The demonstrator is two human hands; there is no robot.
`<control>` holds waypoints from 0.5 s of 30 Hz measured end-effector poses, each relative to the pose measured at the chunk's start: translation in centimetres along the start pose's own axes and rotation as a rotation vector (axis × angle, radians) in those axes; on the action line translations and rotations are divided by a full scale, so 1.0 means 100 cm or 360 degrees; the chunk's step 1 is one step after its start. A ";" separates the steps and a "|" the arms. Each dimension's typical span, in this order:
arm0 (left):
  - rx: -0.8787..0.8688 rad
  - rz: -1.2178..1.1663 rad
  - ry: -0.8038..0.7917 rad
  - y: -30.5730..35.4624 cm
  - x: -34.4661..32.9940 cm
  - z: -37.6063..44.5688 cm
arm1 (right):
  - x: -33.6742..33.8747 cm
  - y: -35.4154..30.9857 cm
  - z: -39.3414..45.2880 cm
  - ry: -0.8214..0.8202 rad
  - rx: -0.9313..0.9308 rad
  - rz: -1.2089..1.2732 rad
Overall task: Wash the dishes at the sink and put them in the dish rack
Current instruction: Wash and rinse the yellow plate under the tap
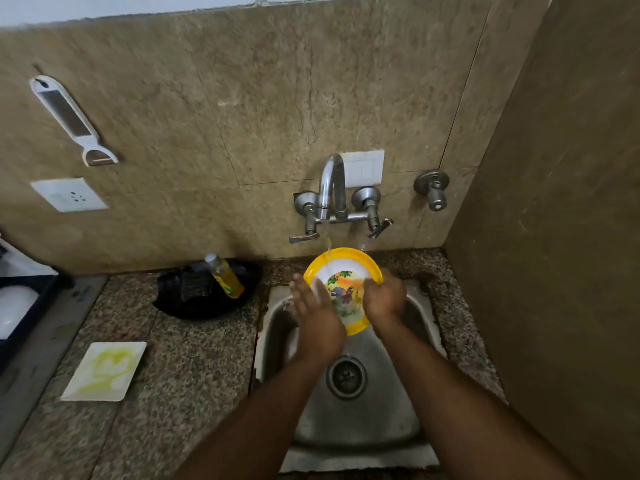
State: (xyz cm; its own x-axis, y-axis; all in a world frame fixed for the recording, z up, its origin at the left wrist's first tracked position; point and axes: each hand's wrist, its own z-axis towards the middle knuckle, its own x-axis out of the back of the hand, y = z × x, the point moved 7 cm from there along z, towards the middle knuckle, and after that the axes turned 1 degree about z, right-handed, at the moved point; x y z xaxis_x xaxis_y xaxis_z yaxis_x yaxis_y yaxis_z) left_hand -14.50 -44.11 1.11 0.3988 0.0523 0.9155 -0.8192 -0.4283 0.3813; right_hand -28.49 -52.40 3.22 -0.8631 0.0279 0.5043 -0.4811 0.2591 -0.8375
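Note:
A round plate with a yellow rim and a colourful picture in its middle is held tilted over the steel sink. Water runs from the tap onto its upper part. My left hand lies on the plate's left side with fingers spread and fairly straight. My right hand grips the plate's right edge, fingers curled over the rim. A square white plate smeared with yellow-green residue lies on the granite counter to the left.
A black dish behind the counter holds a bottle of yellow liquid and a dark scrubber. A dark tray with a white bowl sits at the far left. The wall closes in on the right. A peeler hangs on the wall.

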 end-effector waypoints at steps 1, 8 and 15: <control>-0.0129 0.0060 -0.0101 0.011 -0.011 -0.007 | 0.003 -0.002 -0.004 0.0054 0.0023 -0.0066; -0.0282 0.0245 -0.0468 0.020 -0.040 -0.007 | 0.004 0.005 -0.020 0.0067 0.0042 -0.0048; -0.0296 0.0225 -0.0460 0.013 -0.015 0.013 | -0.001 -0.002 -0.027 -0.0064 0.0045 -0.0088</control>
State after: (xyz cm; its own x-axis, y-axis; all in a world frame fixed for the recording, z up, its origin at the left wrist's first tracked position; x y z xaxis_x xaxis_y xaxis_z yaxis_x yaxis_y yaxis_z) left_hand -15.66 -45.90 0.03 0.3547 -0.2637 0.8970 -0.9247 -0.2406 0.2949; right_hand -27.89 -49.83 3.90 -0.8403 -0.0246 0.5416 -0.5317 0.2319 -0.8145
